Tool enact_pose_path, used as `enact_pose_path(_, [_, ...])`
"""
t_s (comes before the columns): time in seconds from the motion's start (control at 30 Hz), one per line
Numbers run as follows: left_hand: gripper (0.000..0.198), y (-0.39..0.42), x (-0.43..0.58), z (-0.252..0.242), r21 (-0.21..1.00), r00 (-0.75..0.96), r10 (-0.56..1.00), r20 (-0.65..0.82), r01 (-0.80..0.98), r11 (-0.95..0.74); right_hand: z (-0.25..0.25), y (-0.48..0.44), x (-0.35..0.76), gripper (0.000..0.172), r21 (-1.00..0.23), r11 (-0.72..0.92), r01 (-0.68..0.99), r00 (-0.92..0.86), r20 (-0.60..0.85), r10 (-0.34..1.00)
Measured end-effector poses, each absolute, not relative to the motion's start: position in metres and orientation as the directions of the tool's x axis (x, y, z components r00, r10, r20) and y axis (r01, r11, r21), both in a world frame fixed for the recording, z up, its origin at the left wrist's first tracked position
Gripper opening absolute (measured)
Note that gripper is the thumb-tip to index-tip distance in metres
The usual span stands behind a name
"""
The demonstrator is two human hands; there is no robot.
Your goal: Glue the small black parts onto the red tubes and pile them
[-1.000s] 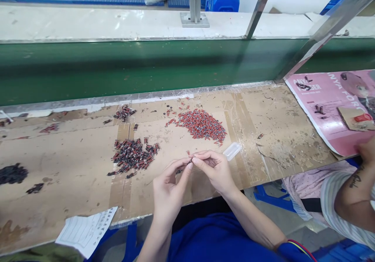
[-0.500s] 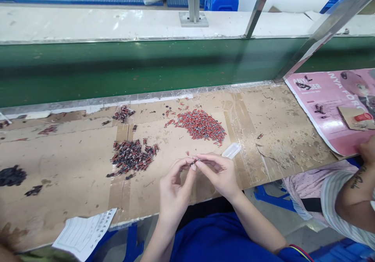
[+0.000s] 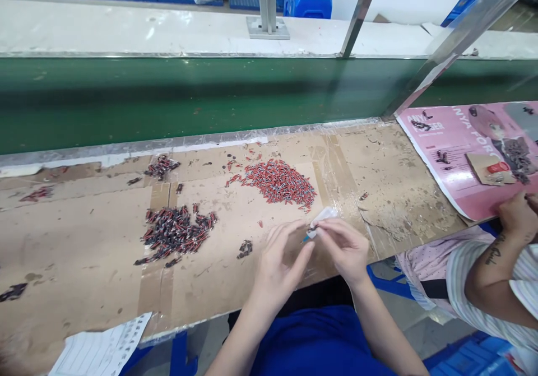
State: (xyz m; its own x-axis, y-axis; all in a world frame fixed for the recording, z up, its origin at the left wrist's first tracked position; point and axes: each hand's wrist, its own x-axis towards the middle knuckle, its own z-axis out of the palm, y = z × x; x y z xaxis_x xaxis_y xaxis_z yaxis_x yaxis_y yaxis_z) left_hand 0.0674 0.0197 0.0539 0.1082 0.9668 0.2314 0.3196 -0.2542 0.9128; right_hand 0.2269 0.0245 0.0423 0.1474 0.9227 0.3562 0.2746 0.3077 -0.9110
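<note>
My left hand (image 3: pixel 279 267) and my right hand (image 3: pixel 345 246) meet near the front edge of the cardboard-covered bench (image 3: pixel 378 157). Both pinch a small dark part (image 3: pixel 311 233) with a bluish tip between their fingertips. A small clear plastic case (image 3: pixel 324 215) lies just behind the right fingertips. A pile of red pieces (image 3: pixel 281 182) lies just beyond the hands. To the left sits a pile of dark-and-red pieces (image 3: pixel 176 231). A little dark cluster (image 3: pixel 245 247) lies left of my left hand.
A green conveyor belt (image 3: pixel 210 96) runs behind the bench. A smaller dark pile (image 3: pixel 161 166) lies at the back left. A printed paper sheet (image 3: pixel 101 349) hangs over the front edge. At the right, a co-worker's hand (image 3: pixel 519 217) rests by a pink poster (image 3: pixel 458 152).
Both hands have moved right, up to the clear case, still pinching a small part. A little dark cluster now shows where they were. The view has shifted to the right.
</note>
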Motion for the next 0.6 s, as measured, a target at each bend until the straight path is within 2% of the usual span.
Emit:
enact_pose_path(0.1, [0.029,0.028,0.049,0.049,0.826,0.085,0.96,0.265,0.493,-0.272,0.039,0.03,0.259,0.012,-0.849,0.163,0.502,0.361,0.377,0.853])
enact_pose_path(0.17, [0.022,0.033,0.03,0.042,0.745,0.038,0.952,0.303,0.613,-0.262,0.038,0.032,0.28,0.016,-0.76,0.103,0.642,0.381,0.433,0.817])
enact_pose_path(0.23, [0.022,0.035,0.01,0.033,0.659,0.016,0.95,0.312,0.716,-0.229,0.038,0.034,0.295,0.018,-0.619,0.125,0.776,0.266,0.5,0.824])
enact_pose_path(0.33, [0.029,0.031,-0.017,0.021,0.583,0.024,0.963,0.269,0.792,-0.183,0.037,0.037,0.303,0.031,-0.448,0.319,0.835,-0.073,0.484,0.872])
enact_pose_path(0.43, [0.036,0.024,-0.033,0.013,0.562,-0.004,0.977,0.213,0.818,-0.119,0.031,0.044,0.3,0.044,-0.408,0.468,0.784,-0.341,0.348,0.873])
enact_pose_path(0.5, [0.037,0.021,-0.038,0.011,0.567,-0.002,0.983,0.183,0.817,-0.104,0.028,0.051,0.295,0.041,-0.404,0.491,0.772,-0.404,0.286,0.869])
enact_pose_path(0.6, [0.032,0.022,-0.036,0.009,0.566,0.052,0.99,0.127,0.817,-0.116,0.027,0.058,0.291,0.027,-0.439,0.475,0.762,-0.406,0.246,0.88])
